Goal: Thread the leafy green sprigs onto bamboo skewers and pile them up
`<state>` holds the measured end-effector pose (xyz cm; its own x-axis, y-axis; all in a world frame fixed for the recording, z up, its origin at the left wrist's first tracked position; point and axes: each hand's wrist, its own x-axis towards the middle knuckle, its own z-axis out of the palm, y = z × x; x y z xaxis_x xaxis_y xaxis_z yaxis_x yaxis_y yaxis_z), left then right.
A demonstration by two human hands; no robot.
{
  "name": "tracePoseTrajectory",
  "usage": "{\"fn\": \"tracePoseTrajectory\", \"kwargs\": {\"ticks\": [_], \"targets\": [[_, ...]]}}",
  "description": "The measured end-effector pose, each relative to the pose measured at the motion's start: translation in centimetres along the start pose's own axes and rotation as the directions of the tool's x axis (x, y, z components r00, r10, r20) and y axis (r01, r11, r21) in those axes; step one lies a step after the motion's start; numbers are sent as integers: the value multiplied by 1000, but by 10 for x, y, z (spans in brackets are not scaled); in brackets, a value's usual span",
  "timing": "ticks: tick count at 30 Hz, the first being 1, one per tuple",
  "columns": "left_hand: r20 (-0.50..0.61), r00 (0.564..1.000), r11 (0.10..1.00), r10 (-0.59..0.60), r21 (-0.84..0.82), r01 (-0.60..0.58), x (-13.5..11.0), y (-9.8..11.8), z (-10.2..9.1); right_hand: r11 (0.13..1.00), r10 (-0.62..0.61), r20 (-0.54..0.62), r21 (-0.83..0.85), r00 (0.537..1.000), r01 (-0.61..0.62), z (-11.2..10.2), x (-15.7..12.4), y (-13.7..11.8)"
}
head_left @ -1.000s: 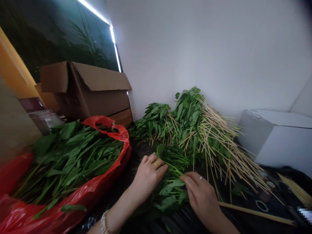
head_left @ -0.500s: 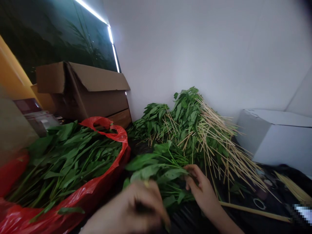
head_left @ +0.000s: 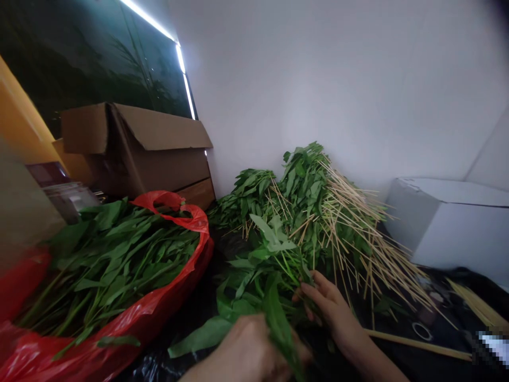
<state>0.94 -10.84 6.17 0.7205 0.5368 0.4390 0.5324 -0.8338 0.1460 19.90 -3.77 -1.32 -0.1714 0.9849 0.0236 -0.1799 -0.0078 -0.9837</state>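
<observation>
A loose bunch of green leafy stems (head_left: 258,270) stands between my hands over the black-covered table. My right hand (head_left: 332,310) has its fingers curled round the stems at the bunch's right side. My left hand (head_left: 248,353) is low and close to the camera, blurred, closed round long leaves at the bunch's near end. Behind the bunch lies a heap of skewered greens (head_left: 318,207) with many thin bamboo sticks fanning out to the right.
A red plastic bag (head_left: 159,302) full of loose greens fills the left. Cardboard boxes (head_left: 147,148) stand at the back left, a white box (head_left: 449,228) at the right. A long stick (head_left: 417,343) and a bundle of skewers (head_left: 477,307) lie at the right.
My left hand has drawn back toward me, pulling leaves from the bunch. The bunch has been lifted and stands more upright. My right hand has stayed on the stems.
</observation>
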Motion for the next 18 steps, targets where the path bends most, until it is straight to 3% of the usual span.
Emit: {"fn": "tracePoseTrajectory", "kwargs": {"ticks": [4, 8, 10, 13, 18], "targets": [[-150, 988, 998, 33, -47, -40, 31, -38, -1, 996, -29, -14, -84, 999, 28, 0, 1, 4], [-354, 935, 1000, 13, 21, -6, 31, -41, -2, 989, -36, -34, -142, 999, 31, 3, 0, 2], [-315, 949, 993, 15, 116, 23, 27, -36, -1, 987, -45, -43, -159, 998, 38, 5, -1, -1], [-149, 988, 966, 41, 260, -1, 27, -34, 5, 980, -51, -50, -197, 997, 40, 8, -3, -3], [-43, 998, 905, -52, 421, 65, 35, -56, 21, 967, -76, -29, -246, 997, 66, 10, -5, 0]]}}
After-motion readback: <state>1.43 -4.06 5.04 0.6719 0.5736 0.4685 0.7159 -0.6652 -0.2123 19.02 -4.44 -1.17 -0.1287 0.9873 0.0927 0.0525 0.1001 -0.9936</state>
